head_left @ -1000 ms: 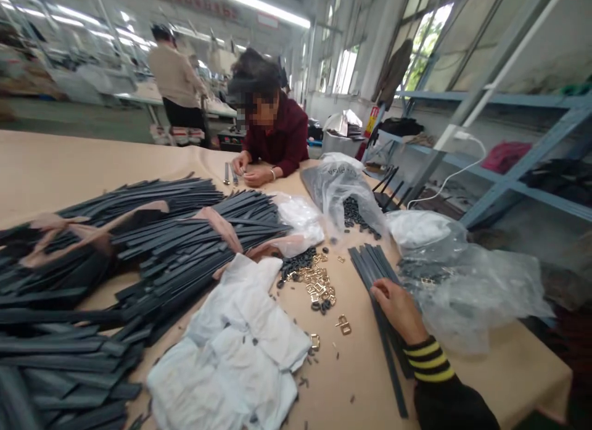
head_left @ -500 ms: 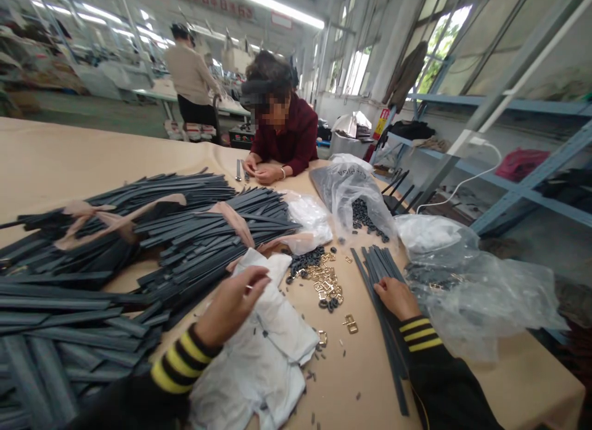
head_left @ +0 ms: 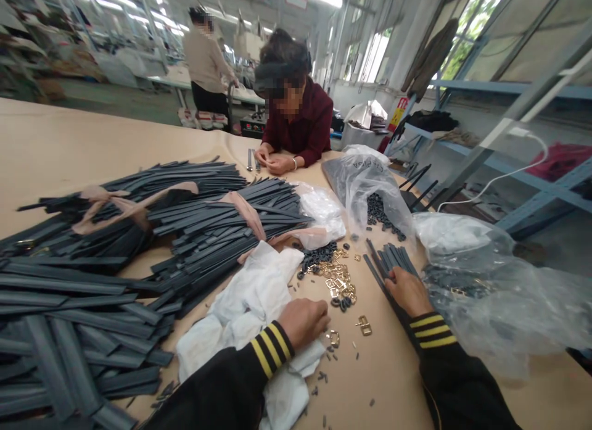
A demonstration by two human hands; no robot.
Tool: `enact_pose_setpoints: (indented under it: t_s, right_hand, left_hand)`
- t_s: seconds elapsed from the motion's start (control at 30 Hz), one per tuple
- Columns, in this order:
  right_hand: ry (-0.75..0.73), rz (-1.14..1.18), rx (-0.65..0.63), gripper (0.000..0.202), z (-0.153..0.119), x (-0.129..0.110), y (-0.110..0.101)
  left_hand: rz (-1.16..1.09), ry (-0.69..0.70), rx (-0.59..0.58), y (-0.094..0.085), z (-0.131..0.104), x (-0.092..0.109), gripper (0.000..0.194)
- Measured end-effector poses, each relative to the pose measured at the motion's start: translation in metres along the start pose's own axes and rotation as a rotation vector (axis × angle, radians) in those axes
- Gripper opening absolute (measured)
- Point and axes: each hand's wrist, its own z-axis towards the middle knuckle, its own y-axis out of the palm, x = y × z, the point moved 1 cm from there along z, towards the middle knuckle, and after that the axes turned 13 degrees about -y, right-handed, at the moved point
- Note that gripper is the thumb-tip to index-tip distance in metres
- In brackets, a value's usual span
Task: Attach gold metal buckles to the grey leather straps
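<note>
Sleeves, one pair: my long black fabric left sleeve and its matching black right sleeve. Cuffs: my black left cuff and black right cuff, each ringed with three bright yellow stripes. Hands: my left hand and right hand, both bare. Right sleeve marking: a thin yellowish line, lengthwise.

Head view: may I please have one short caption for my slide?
Right hand on dark strips, left hand near a white cloth, gold-coloured buckles lying between the hands.
</note>
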Motion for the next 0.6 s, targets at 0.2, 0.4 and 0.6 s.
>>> enact_pose_setpoints:
  t_s: [0.2,0.4,0.6]
  right_hand:
    - [-0.325,0.550,-0.053,0.011,-0.016,-0.054,-0.027]
    - [-0.363,1.099,-0.417,0.020,-0.021,-0.091,-0.010]
    - [-0.315,1.197,-0.442,0.026,-0.015,-0.077,-0.003]
  left_hand:
    - [-0.961,-0.104,0.142,-0.011,0.016,-0.008,0.029]
    - [-1.392,-0.237,0.160,-0.009,0.021,-0.023,0.029]
    - [-1.411,-0.304,0.383,-0.008,0.022,-0.021,0.029]
